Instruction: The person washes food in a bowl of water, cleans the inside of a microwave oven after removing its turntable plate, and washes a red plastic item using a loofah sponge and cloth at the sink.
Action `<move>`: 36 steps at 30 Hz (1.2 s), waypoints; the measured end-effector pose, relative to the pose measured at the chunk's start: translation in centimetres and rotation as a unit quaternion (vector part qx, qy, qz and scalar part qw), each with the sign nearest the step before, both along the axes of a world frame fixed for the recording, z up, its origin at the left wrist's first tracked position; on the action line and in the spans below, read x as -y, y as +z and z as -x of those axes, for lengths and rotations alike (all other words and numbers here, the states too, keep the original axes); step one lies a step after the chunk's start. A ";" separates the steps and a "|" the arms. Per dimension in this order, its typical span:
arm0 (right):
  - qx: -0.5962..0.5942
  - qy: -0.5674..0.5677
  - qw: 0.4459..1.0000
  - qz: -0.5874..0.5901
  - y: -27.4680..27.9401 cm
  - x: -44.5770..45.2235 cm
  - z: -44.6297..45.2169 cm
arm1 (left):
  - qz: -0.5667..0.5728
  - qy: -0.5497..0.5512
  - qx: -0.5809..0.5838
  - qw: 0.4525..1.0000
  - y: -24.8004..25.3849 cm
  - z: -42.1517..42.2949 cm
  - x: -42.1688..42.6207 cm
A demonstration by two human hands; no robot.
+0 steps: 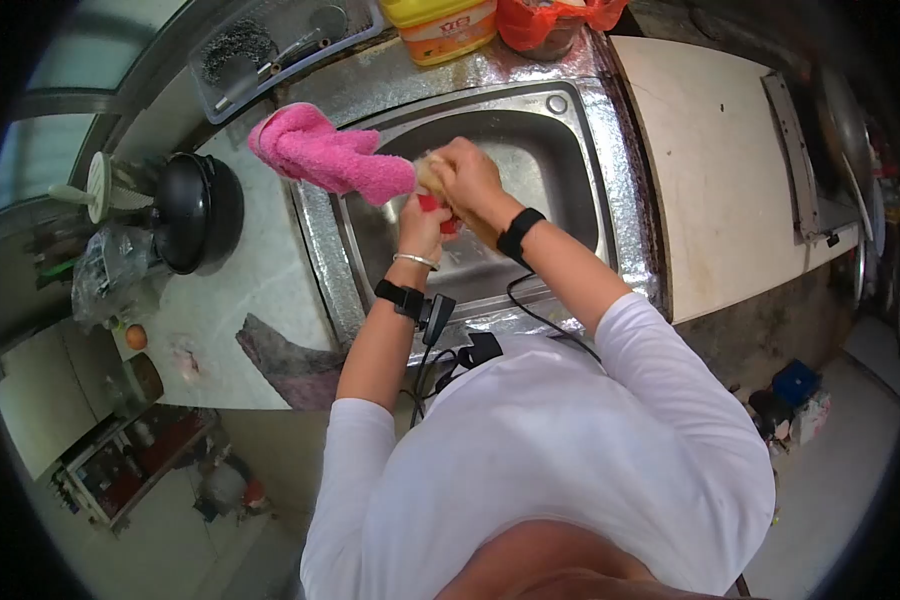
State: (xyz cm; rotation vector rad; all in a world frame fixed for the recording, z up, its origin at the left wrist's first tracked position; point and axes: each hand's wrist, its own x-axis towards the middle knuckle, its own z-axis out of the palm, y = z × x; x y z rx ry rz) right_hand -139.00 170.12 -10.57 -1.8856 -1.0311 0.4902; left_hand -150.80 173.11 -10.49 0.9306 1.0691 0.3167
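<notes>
Over the steel sink, my two hands are close together. My left hand is closed around a small red object, whose shape is mostly hidden by the fingers. My right hand is closed on a pale yellowish piece, just above the left fingers. A bright pink cloth is bunched over something that reaches across the sink's left side, and its end lies right beside the pale piece. What supports the cloth is hidden.
Behind the sink stand a yellow tub, a red plastic bag and a grey tray with utensils. A black pot, a clear bag and a dark cloth lie left. Cables hang from my left wrist.
</notes>
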 end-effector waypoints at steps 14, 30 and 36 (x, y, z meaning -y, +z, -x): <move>0.077 0.052 0.995 0.047 0.1 0.0 3.1 | 0.027 0.044 0.109 0.993 -2.1 3.4 0.0; 0.019 0.044 0.997 0.053 0.9 0.8 3.4 | -0.060 0.005 0.017 0.998 -1.8 3.7 -1.6; -0.156 -0.050 0.981 0.101 -1.1 -0.8 0.0 | -0.061 -0.046 0.030 0.997 -0.4 4.5 0.5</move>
